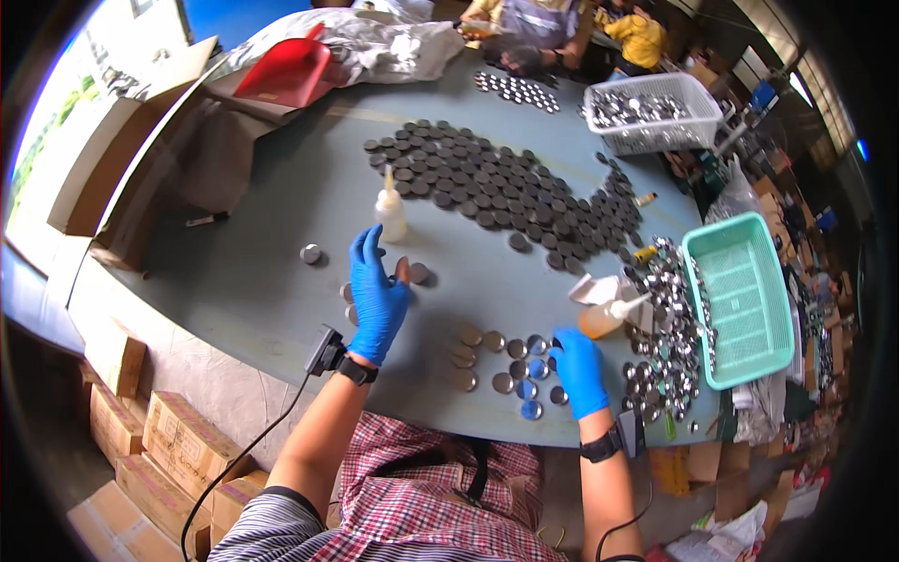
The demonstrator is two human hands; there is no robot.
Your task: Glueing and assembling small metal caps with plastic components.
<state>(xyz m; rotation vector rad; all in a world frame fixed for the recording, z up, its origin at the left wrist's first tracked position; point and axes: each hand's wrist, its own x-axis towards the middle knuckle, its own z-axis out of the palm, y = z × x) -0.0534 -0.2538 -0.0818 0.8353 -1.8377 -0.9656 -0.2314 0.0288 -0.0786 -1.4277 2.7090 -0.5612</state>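
The fingers of my left hand (379, 304) reach upward, the long ones only a little parted, with a gap between them and my thumb. A small brownish rounded shape shows at the thumb, and I cannot tell whether I am holding it. Just beside that thumb a round disc (419, 273) lies on the table (281, 281), and more discs peek out at the hand's other edge. My right hand (581, 370) has its fingers bent toward a loose cluster of small discs (504, 382), the tips right by the nearest ones; whether they pinch one I cannot make out.

Both hands wear blue gloves, backs up, and both forearms come in from the near edge with black straps at the wrists, the left leaning inward, the right nearly straight ahead.

Beyond my left fingertips a squeeze bottle (390, 217) with a pointed spout stands upright; near my right hand an amber-filled bottle (599, 320) is tilted, its spout pointing right. The white basket (655, 140) at the far right holds a heap of shiny metal pieces. The green basket (749, 281) sits nearer, beside a spill of similar shiny pieces (667, 328). Dark discs (496, 187) spread across the middle
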